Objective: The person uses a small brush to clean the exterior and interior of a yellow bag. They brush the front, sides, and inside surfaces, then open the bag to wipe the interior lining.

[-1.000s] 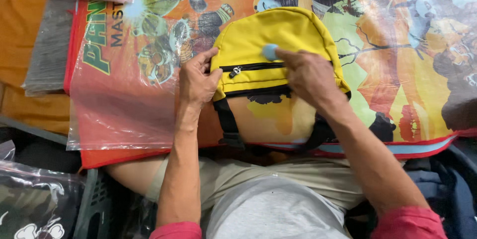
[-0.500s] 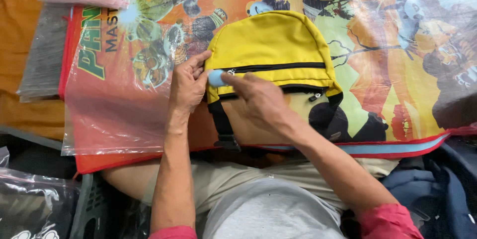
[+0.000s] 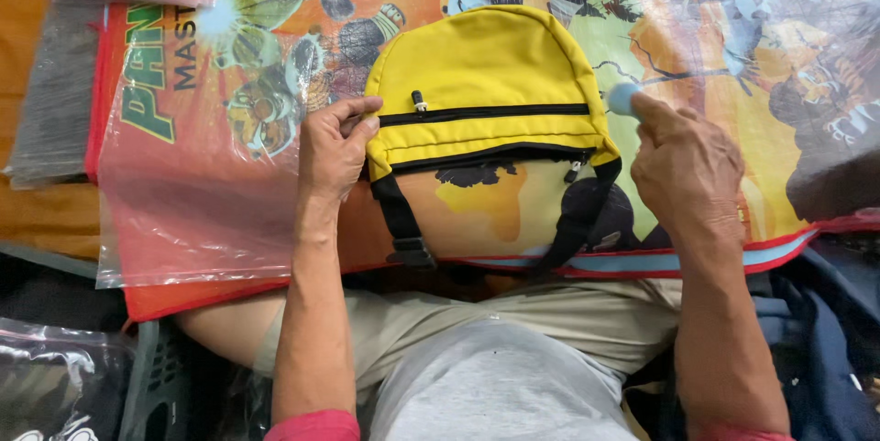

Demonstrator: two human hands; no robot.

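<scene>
I am looking down on a small yellow backpack (image 3: 486,83) lying flat on a colourful printed mat (image 3: 733,65), just in front of my lap, its black straps (image 3: 403,221) trailing toward me. My left hand (image 3: 332,149) is pinching the bag's left edge beside the black zip (image 3: 486,114), fingers closed on the fabric. My right hand (image 3: 687,170) is hovering just off the bag's right edge, fingers curled shut around a small pale blue object (image 3: 623,98); I cannot tell what that is. I am judging the bag light, soft and floppy, so holding it at a seam or a strap is going to give the firmest grip, since the panel itself will crumple. Half a second ago the right hand was over the bag's left side near the zip pull; it is now out past the right edge, and the zip is lying in full view
</scene>
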